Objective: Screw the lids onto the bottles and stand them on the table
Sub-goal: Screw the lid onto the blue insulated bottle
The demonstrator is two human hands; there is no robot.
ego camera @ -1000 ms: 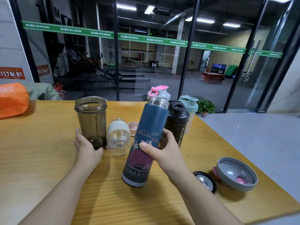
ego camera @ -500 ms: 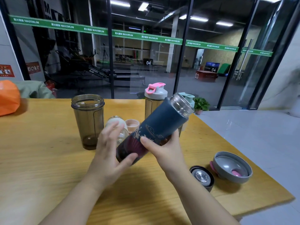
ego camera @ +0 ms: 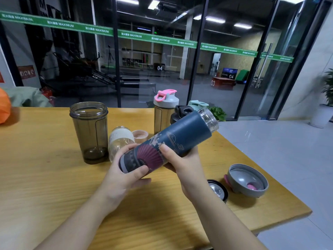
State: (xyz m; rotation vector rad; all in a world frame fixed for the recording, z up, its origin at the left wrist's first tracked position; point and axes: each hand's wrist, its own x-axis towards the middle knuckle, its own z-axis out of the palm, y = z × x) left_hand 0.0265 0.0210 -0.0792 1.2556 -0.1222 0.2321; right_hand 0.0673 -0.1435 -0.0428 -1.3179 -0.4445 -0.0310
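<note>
I hold a dark blue bottle [ego camera: 180, 136] with a fan pattern, lidless and tilted, its open mouth pointing up and right. My left hand [ego camera: 124, 175] grips its base end and my right hand [ego camera: 182, 165] grips its middle. A black round lid [ego camera: 218, 190] and a grey lid [ego camera: 246, 180] with a pink part lie upturned on the table at the right. An open smoky tumbler [ego camera: 90, 130] stands at the left, beside a small clear bottle [ego camera: 119, 141] and a peach cap [ego camera: 140, 135].
Three lidded bottles stand at the back: one with a grey and pink lid [ego camera: 164, 109], a black one [ego camera: 180, 114] and a mint one [ego camera: 198, 103]. The wooden table [ego camera: 45, 177] ends at the right over a grey floor. An orange bag [ego camera: 4, 107] sits far left.
My left hand left the tumbler and took hold of the blue bottle's base. The bottle tipped from near upright to a steep slant toward the right.
</note>
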